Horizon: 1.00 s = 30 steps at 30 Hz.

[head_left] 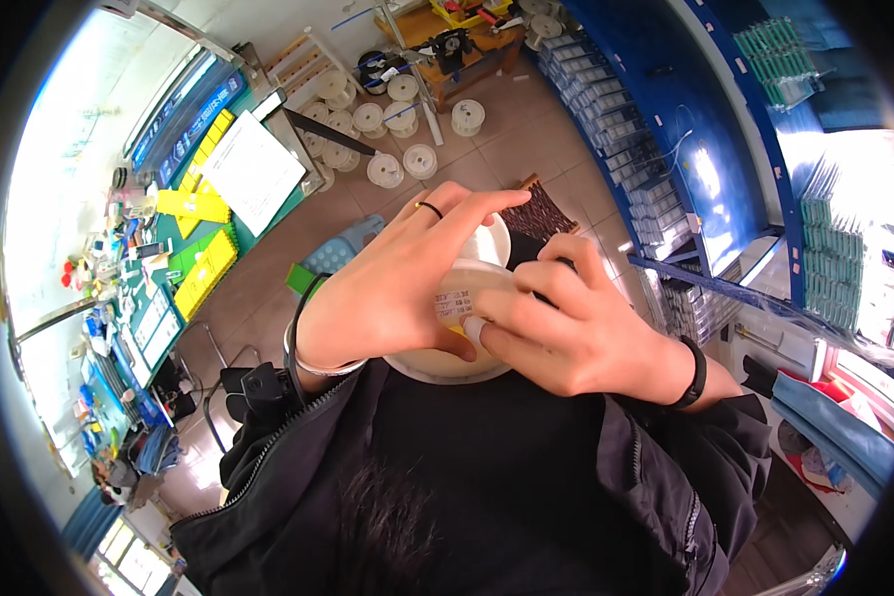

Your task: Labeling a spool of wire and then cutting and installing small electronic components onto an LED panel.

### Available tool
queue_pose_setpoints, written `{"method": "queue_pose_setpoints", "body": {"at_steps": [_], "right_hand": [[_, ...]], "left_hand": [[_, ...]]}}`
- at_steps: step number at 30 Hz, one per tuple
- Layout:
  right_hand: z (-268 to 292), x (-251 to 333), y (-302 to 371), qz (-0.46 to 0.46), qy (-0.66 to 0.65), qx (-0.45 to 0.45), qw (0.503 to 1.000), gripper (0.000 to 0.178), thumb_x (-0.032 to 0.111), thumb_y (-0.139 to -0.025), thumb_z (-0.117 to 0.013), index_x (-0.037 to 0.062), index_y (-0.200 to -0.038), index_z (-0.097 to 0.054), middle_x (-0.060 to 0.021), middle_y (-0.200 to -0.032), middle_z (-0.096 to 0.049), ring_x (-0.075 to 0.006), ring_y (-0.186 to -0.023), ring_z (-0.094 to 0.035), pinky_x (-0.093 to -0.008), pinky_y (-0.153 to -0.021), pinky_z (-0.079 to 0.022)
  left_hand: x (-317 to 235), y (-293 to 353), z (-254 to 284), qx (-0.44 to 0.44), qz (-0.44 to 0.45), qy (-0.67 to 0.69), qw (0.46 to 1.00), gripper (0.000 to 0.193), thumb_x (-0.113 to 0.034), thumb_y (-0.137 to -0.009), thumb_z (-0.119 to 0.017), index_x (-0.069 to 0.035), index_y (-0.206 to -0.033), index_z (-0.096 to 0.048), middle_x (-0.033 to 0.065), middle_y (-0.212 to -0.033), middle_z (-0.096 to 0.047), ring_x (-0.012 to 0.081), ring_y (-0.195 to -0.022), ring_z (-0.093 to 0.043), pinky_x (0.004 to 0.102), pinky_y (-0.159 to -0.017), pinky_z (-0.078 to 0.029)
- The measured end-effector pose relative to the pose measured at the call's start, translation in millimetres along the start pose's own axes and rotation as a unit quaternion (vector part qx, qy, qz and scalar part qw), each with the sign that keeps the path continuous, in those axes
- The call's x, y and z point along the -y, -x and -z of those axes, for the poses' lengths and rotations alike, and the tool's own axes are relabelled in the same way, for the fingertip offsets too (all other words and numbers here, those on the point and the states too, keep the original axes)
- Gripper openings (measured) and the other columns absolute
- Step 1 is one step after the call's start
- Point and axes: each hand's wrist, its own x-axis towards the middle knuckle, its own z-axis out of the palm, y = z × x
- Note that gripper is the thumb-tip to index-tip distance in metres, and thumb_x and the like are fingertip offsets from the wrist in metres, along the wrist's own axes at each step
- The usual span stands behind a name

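Note:
Close against my chest is a white spool (442,370), its barrel pale and its round flanges partly covered by my hands. A small printed label (453,303) sits on its side. My left hand (377,293) wraps round the spool from the left, the fingers reaching over it and the thumb lying near the label. From the right, my right hand (576,333) has its fingers curled in, with thumb and fingertips closed at the label's edge beside a small yellow patch. What exactly lies between those fingertips is partly hidden.
Several white spools (402,119) stand on the tiled floor ahead. On the left a green-topped workbench (283,214) carries papers (253,169) and yellow bins (209,273). Blue shelving (690,149) with stacked clear trays (616,119) rises on the right. A blue stool (343,248) is ahead-left.

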Motion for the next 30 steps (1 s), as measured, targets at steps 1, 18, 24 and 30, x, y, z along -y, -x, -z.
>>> {"method": "queue_pose_setpoints", "body": {"at_steps": [1,18,24,30], "right_hand": [[1,1,-3,0.018,0.013,-0.008,1.0,0.014,0.012,-0.064,-0.073,0.0077,-0.077,-0.069,-0.0029,-0.104,-0.057,-0.0197,-0.093,-0.055,-0.0446,-0.081,-0.048],[-11,-10,25,0.017,-0.136,-0.003,0.991,0.037,0.008,-0.071,-0.075,0.0008,-0.105,-0.061,-0.0093,-0.101,-0.055,-0.0325,-0.084,-0.057,-0.0403,-0.076,-0.053],[-12,-13,28,0.039,-0.127,-0.011,0.991,0.035,0.009,-0.073,-0.074,0.0026,-0.106,-0.062,-0.0087,-0.099,-0.055,-0.0294,-0.084,-0.056,-0.0382,-0.075,-0.051],[-15,-10,25,0.062,-0.084,-0.035,0.994,0.023,0.011,-0.071,-0.071,0.0001,-0.09,-0.066,-0.0058,-0.106,-0.059,-0.0237,-0.083,-0.056,-0.0383,-0.074,-0.049]], "left_hand": [[2,0,-1,-0.01,-0.016,-0.001,1.0,0.109,-0.01,-0.052,-0.091,-0.014,-0.148,-0.039,0.0135,-0.121,-0.051,0.0365,-0.109,-0.053,0.0447,-0.096,-0.043],[-4,1,-3,0.013,0.025,-0.009,1.0,0.108,-0.013,-0.049,-0.092,-0.017,-0.146,-0.044,0.0113,-0.127,-0.052,0.0342,-0.119,-0.052,0.0438,-0.103,-0.043],[-5,0,-5,0.018,0.024,-0.018,0.999,0.107,-0.013,-0.05,-0.092,-0.017,-0.145,-0.044,0.0115,-0.127,-0.051,0.0347,-0.118,-0.052,0.0437,-0.102,-0.043],[-8,-1,-7,0.003,-0.003,-0.052,0.999,0.105,-0.016,-0.052,-0.091,-0.016,-0.146,-0.044,0.0119,-0.125,-0.052,0.0342,-0.117,-0.052,0.0431,-0.102,-0.043]]}}
